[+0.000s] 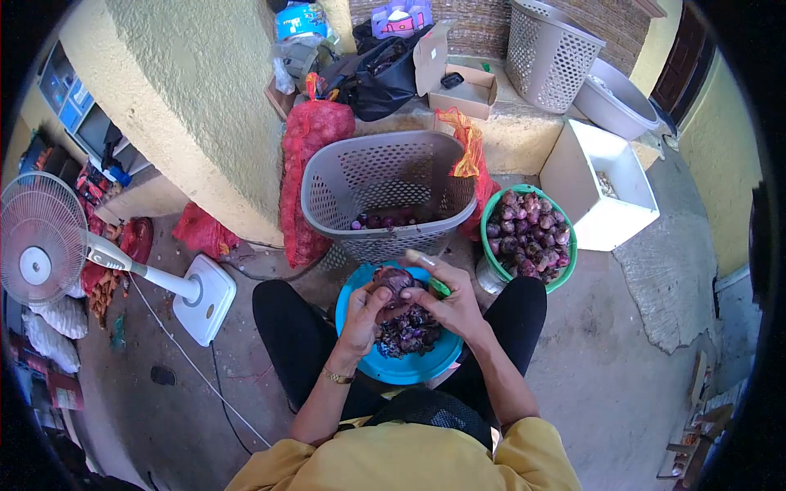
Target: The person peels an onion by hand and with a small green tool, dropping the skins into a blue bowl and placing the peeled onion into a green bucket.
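My left hand (pixel 362 315) grips a red onion (pixel 395 281) above a blue bowl (pixel 408 369) that holds a heap of purple onion skins (pixel 409 334). My right hand (pixel 446 300) rests against the same onion and holds a small knife with a green handle (pixel 440 286), its pale blade pointing up-left. The bowl sits between my knees. A green bowl (pixel 488 219) full of red onions stands just right of my hands. A grey plastic basket (pixel 327 192) with a few peeled onions inside stands directly ahead.
A red mesh sack of onions (pixel 307 176) leans by the yellow pillar. A white standing fan (pixel 49 245) is at the left, its cable on the floor. A white box (pixel 610 221), a second grey basket (pixel 550 53), a basin and a cardboard box sit at the right.
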### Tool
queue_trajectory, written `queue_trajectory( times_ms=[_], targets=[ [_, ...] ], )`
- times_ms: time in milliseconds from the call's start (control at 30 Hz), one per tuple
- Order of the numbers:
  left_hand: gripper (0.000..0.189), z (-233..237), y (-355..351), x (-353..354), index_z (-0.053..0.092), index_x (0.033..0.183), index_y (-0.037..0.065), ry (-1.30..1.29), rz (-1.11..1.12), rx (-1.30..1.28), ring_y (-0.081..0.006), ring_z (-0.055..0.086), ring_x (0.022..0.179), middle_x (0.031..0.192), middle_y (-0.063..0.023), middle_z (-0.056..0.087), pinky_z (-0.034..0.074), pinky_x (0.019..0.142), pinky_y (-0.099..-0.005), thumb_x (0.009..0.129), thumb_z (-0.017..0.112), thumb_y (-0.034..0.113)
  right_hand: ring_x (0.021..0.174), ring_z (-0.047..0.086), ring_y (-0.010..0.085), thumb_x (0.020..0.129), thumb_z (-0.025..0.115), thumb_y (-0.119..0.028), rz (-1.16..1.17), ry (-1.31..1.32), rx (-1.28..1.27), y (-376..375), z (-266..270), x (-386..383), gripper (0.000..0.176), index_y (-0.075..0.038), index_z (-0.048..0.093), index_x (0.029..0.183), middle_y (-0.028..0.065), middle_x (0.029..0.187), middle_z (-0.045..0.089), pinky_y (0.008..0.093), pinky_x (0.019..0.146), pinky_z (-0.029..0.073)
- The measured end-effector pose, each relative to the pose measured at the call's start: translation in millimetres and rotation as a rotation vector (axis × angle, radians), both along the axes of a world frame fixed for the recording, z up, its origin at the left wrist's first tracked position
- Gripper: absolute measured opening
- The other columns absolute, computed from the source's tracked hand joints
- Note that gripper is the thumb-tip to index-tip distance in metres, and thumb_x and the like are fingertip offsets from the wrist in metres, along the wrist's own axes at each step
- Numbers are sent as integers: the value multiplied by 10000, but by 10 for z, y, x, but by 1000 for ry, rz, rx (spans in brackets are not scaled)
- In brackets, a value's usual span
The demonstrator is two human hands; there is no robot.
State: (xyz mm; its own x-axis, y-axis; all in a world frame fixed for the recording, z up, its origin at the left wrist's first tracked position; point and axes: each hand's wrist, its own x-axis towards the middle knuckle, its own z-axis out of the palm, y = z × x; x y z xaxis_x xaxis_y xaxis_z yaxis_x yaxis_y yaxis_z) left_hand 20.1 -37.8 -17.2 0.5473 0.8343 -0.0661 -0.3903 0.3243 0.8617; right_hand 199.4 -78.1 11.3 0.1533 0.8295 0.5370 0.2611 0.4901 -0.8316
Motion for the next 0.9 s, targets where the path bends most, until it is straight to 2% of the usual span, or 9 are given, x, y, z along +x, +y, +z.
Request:
queue_trajectory(
  times_ms=[67,233,300,433,500,733,800,867,900],
  targets=[
    [511,3,3,-27,521,1291,-6,-9,-86,3,-228,659,1069,1199,-117,637,577,916,-393,962,613,375,1068,641,156,795,772,-15,240,174,-205,7,-1,35,506,9,611,1274,115,1208,683,299,909,499],
    [512,33,38,-103,527,1299,-18,-45,-200,-40,-201,669,1032,1169,-108,645,581,901,-356,950,646,336,1017,654,130,811,760,-6,314,226,-334,8,19,176,416,5,659,1215,115,1146,712,297,905,507],
    [515,6,48,-97,526,1303,-15,-32,-212,-36,-200,665,1037,1170,-102,644,581,899,-358,946,653,333,996,653,120,814,755,-3,203,69,-238,3,51,184,376,23,668,1179,111,1119,723,297,871,520],
    [502,48,45,-79,524,1311,-11,-12,-226,-77,-191,655,1054,1202,-96,630,569,920,-361,940,668,295,958,646,102,833,741,1,97,22,-163,20,72,113,334,27,667,1158,96,1059,733,288,820,531],
    [499,91,38,-78,523,1317,-9,-3,-242,-89,-181,645,1070,1216,-92,622,563,931,-359,937,673,277,910,642,93,860,722,-3,61,345,-257,45,48,71,295,34,658,1146,76,987,725,275,813,525],
    [654,185,24,-135,467,1371,-35,10,-249,-31,-194,596,1152,1257,-105,600,471,1039,-364,816,759,153,881,635,98,888,700,-15,-84,556,-294,64,226,162,237,34,649,1114,55,923,708,278,832,516],
    [686,198,63,-164,462,1381,-29,5,-236,2,-197,576,1186,1280,-106,589,440,1067,-357,786,773,108,868,646,108,886,703,-15,-18,532,-289,30,248,225,194,26,652,1069,57,915,709,277,820,519],
    [740,196,105,-175,453,1385,-16,-10,-147,79,-197,551,1220,1318,-112,566,412,1089,-357,730,793,34,850,673,140,883,705,-15,-143,270,-302,17,80,266,187,30,646,1054,72,895,709,285,793,534],
    [740,207,126,-199,453,1385,-16,-11,-146,79,-197,551,1220,1318,-112,566,412,1089,-357,730,793,34,828,671,130,874,712,-9,-120,286,-281,20,-2,260,166,27,654,1026,68,865,704,268,758,529]
  ],
)
